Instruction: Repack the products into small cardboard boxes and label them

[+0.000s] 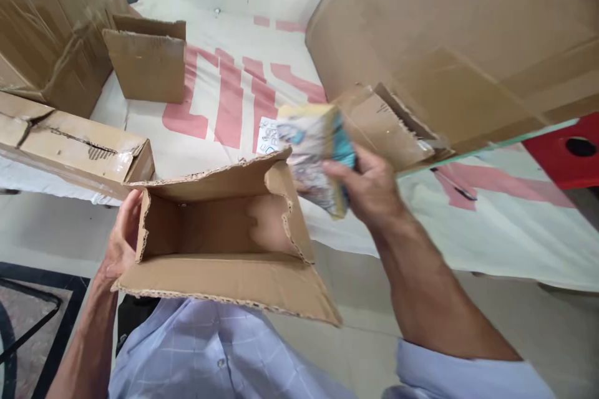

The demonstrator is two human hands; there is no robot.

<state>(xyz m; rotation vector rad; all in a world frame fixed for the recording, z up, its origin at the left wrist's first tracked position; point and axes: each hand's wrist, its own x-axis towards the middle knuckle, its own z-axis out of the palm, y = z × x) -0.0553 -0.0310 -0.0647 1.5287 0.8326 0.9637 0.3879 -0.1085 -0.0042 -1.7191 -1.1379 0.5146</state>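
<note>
An open cardboard box [224, 277] with ragged-edged flaps is tilted toward me in front of my body, and its visible inside is bare. My left hand [122, 240] grips this box at its left end, fingers partly hidden behind the wall. In my right hand [374, 190] is a printed packet [311, 146], yellow, white and blue, smeared by motion. The packet is just past the box's right end, above the table edge; whether it touches the flap I cannot tell. Behind it lies a white paper with handwriting [266, 135].
A white cloth with red print [229, 100] covers the table. Small open cartons stand at the back left [150, 68] and right [379, 124]. A long taped carton [70, 143] lies at left. Large cartons rise at left [51, 19] and right [449, 31]. A pen-like object [461, 192] lies at right.
</note>
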